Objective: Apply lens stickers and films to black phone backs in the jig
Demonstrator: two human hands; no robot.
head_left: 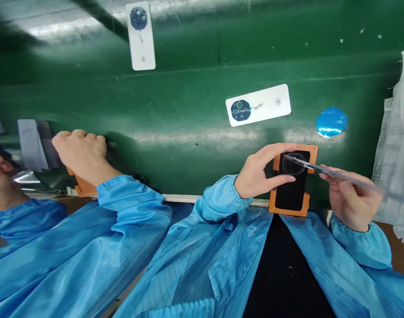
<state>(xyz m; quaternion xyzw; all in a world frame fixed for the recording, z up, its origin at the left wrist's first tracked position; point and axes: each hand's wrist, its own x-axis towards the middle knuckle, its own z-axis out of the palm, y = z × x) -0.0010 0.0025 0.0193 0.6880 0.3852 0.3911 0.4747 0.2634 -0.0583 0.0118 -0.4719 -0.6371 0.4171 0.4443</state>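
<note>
An orange fixture [313, 154] at the table's front edge carries a black phone-shaped panel [290, 194], marked with a pale octagonal outline near its far end. My left hand [253, 174] rests from the left over the fixture and panel, index finger and thumb stretched apart on either side of the octagon. From the right, my right hand [352, 194] grips tweezers [334, 173], their thin tip over the octagon. Whether the tip touches the panel I cannot tell; the rear of the tweezers is blurred.
Beyond the fixture lie a white phone-shaped panel [264, 106] and a shiny blue disc [331, 122]. Another white panel [141, 35] lies farther back. White cloths [392, 132] hang at the right. A co-worker's hand [82, 152] is at the left, beside another orange fixture [85, 186].
</note>
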